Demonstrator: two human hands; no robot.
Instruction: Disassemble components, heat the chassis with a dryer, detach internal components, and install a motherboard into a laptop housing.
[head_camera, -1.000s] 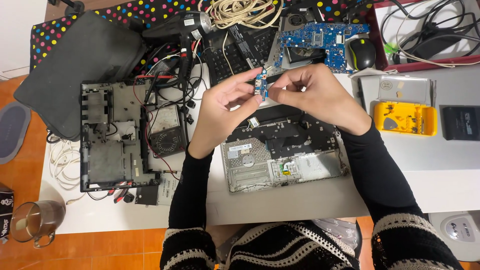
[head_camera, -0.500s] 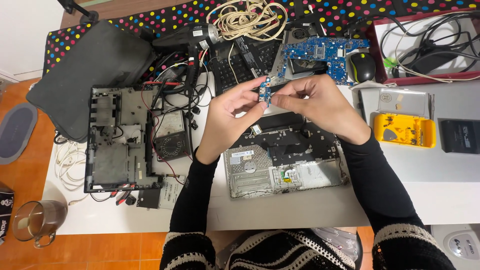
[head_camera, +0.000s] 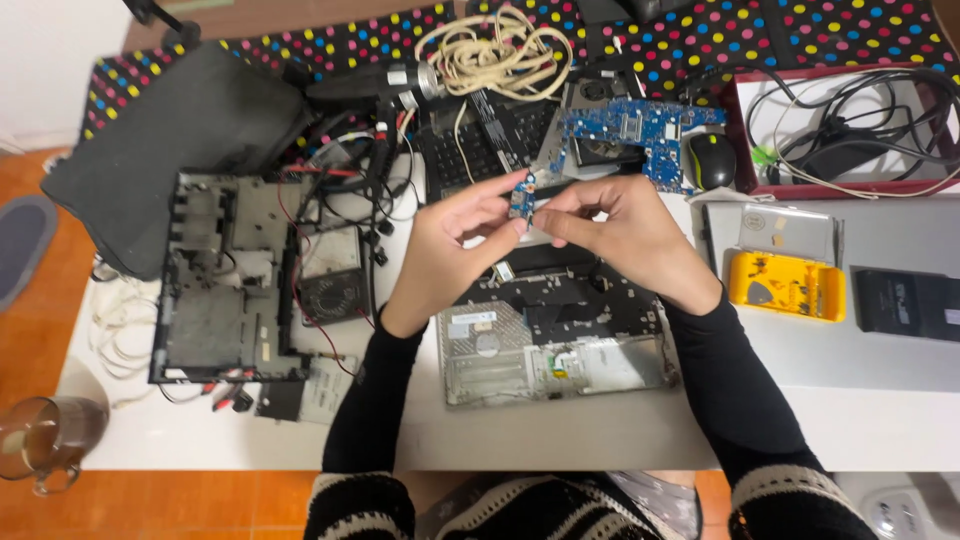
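Both my hands are raised over the middle of the white table (head_camera: 600, 430), pinching a small blue circuit board (head_camera: 523, 193) between the fingertips. My left hand (head_camera: 455, 240) grips its left edge. My right hand (head_camera: 625, 235) holds its right edge. Below them lies an opened silver laptop palmrest shell (head_camera: 555, 345), inside up. A larger blue motherboard (head_camera: 635, 130) rests just behind the hands, beside a black mouse (head_camera: 712, 160).
A black laptop base frame (head_camera: 225, 285) with a multimeter (head_camera: 332, 280) and wires lies to the left. A yellow tool case (head_camera: 790, 285), a black box (head_camera: 905, 305) and a red tray of cables (head_camera: 840, 130) sit on the right. A glass mug (head_camera: 40, 440) stands at the lower left.
The view has drifted slightly, so the table sits lower in the frame. My hands keep the small board between them and have turned it a little.
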